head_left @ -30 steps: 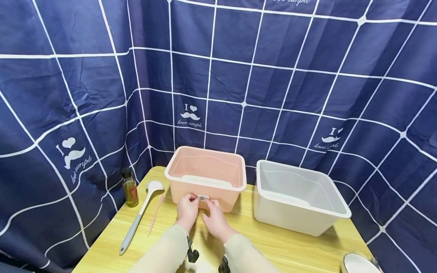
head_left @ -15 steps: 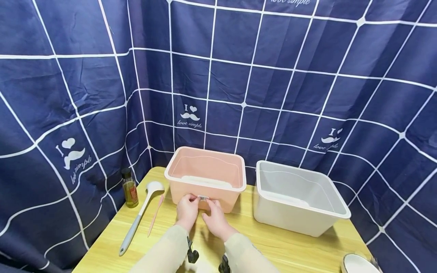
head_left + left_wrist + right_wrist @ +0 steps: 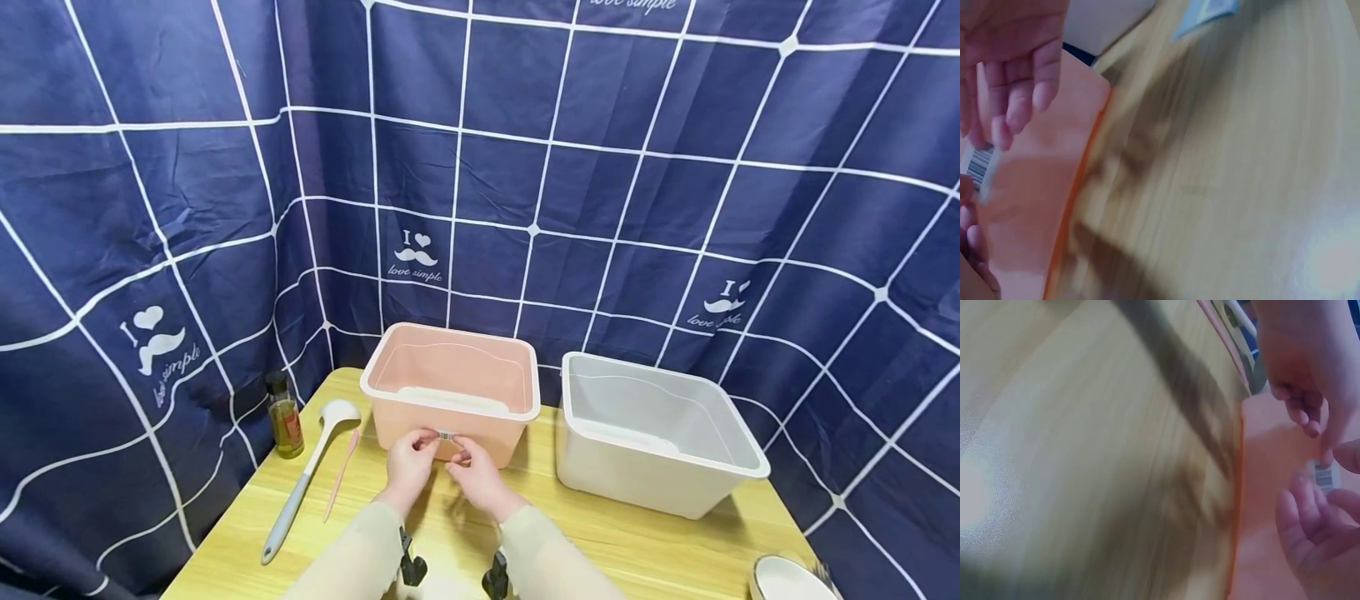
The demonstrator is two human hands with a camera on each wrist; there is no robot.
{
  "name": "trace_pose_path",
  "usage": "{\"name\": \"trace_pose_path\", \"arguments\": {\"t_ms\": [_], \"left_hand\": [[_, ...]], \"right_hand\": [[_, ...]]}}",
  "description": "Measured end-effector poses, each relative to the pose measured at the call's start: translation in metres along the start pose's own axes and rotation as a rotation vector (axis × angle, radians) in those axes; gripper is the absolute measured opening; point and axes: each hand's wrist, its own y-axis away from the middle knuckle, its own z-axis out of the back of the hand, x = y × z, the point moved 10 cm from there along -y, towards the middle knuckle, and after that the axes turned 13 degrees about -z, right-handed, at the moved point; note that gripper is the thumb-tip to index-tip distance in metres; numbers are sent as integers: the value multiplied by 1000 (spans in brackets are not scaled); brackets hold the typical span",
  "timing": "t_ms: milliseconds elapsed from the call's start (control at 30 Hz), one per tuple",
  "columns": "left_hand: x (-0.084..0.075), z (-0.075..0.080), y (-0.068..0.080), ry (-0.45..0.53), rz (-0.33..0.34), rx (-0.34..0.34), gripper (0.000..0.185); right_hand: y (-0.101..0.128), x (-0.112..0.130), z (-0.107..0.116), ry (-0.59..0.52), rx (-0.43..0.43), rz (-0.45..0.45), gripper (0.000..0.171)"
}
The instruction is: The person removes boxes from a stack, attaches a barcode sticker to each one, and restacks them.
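Straight ahead in the head view, we find the small label (image 3: pixel 446 435) on the front wall of the pink bin (image 3: pixel 495 431), between the left hand (image 3: pixel 407 467) and the right hand (image 3: pixel 480 481). It sits just beyond both, its long axis running left to right, roughly along the bin's rim, so one short end faces each hand. Neither hand seems clearly nearer: left fingertips meet the left end, right fingertips the right end. Both hands look narrow, digits drawn together; we cannot tell whether they pinch the label or only press it. The bin stands upright on the wooden table (image 3: pixel 637 546), the gray bin (image 3: pixel 645 483) to its right, the ladle (image 3: pixel 303 483) and pink stick (image 3: pixel 341 475) to its left.

Turned sideways, the left wrist view gives us the label at the frame's left edge: white, with dark barcode stripes and a pale, blurred margin. A left digit covers one corner; the right fingers hang loosely bent above it.

From the right wrist, we see the same striped label partly hidden, one left digit reaching straight to it and the others curled, while the right fingers, blurred, bend beside it.
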Motion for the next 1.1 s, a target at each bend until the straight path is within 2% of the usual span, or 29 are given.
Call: {"name": "trace_pose_path", "arguments": {"t_ms": [167,400,500,633,700,800,933,1000,1100], "left_hand": [[0,-2,3,7,3,73,18],[-11,-9,-2,85,-24,114,24],[-12,-11,0,57,-43,150,25],[-3,-17,10,-22,-11,244,28],[-2,-22,16,-38,8,297,26],[-7,-28,22,-34,22,346,20],[-25,-40,26,-2,-4,402,14],[-36,-47,29,13,-32,444,13],[-44,-59,39,14,-31,522,11]], "right_hand": [[1,-7,-2,-22,46,-84,55],[0,3,0,-61,79,-56,58],[1,-3,-4,-64,107,-90,60],[4,-22,-9,-71,163,-169,65],[8,-29,-6,-80,172,-179,65],[15,-33,7,-87,158,-168,60],[26,-27,35,-92,119,-141,48],[31,-27,51,-82,88,-138,41],[42,-35,74,-55,47,-160,33]]}}
